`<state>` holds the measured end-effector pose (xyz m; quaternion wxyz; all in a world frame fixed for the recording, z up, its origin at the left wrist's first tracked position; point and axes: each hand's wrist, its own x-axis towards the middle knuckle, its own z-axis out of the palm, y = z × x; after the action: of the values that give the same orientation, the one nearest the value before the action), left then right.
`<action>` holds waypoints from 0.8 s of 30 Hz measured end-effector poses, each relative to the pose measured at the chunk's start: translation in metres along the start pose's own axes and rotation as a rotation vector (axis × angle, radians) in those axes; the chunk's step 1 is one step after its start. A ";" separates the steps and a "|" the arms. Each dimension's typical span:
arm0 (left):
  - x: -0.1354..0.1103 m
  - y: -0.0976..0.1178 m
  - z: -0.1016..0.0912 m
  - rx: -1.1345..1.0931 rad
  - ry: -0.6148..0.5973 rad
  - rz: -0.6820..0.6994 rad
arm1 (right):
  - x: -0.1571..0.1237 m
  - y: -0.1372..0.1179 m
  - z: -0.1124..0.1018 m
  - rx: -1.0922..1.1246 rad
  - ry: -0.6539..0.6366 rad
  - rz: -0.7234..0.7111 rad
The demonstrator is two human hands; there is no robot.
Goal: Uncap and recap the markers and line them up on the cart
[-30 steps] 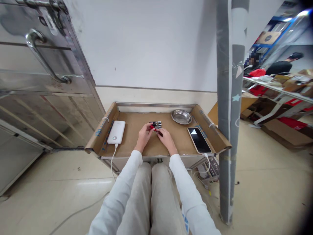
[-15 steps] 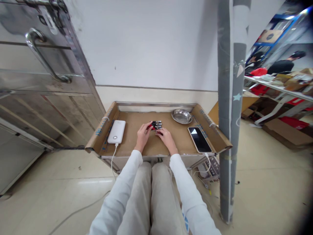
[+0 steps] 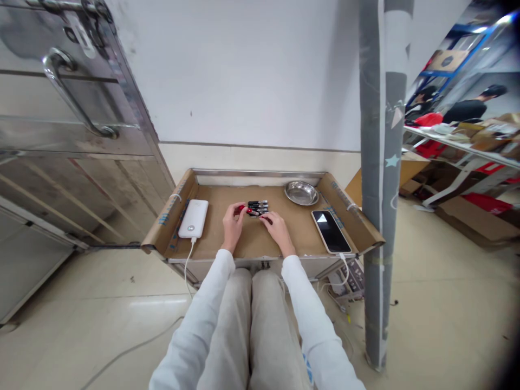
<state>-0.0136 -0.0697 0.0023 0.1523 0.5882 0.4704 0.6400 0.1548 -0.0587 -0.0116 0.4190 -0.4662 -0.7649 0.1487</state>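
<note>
Several short black sticks, pen-like with pale ends [image 3: 258, 205], lie side by side on the brown cardboard-lined tray table [image 3: 215, 195]. My left hand [image 3: 233, 221] is just left of them, thumb and fingers pinching a small red piece [image 3: 241, 209] that looks like a cap. In front of the row lies a slim stick with a red end [image 3: 249, 211], angled down toward the right. My right hand [image 3: 277, 225] is closed at this stick's right end, fingertips pinched on it. The exact kind of these sticks is too small to make out.
A white power bank [image 3: 194, 218] with a cable lies at the left. To the right are a round metal dish [image 3: 301, 193] and a phone [image 3: 331, 232] with a cable. A grey wrapped pole [image 3: 382, 189] stands beside the table, a metal door [image 3: 73, 135] at the left.
My left hand has moved a little left with the small red piece, away from the row of sticks. My right hand has stayed almost in place.
</note>
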 end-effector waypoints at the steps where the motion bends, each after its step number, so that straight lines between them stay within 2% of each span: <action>1: 0.000 0.000 0.000 -0.002 -0.003 -0.012 | 0.000 0.000 0.000 -0.009 -0.003 -0.001; 8: -0.001 -0.001 0.000 -0.007 0.006 -0.052 | -0.002 -0.003 -0.003 -0.113 0.062 0.036; 14: -0.001 -0.002 0.001 -0.027 -0.017 -0.061 | -0.004 -0.008 -0.003 -0.228 -0.078 -0.063; 17: -0.001 -0.001 0.001 -0.030 -0.036 -0.065 | -0.005 -0.009 -0.004 -0.192 -0.120 -0.095; 21: -0.001 0.000 0.002 -0.064 -0.119 -0.079 | -0.006 -0.010 -0.004 -0.101 -0.168 -0.163; 24: -0.001 0.000 0.001 -0.074 -0.191 -0.101 | -0.007 -0.013 -0.007 -0.035 -0.066 -0.158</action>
<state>-0.0124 -0.0703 0.0019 0.2501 0.6159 0.4591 0.5894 0.1539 -0.0727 -0.0030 0.3958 -0.4066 -0.8150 0.1172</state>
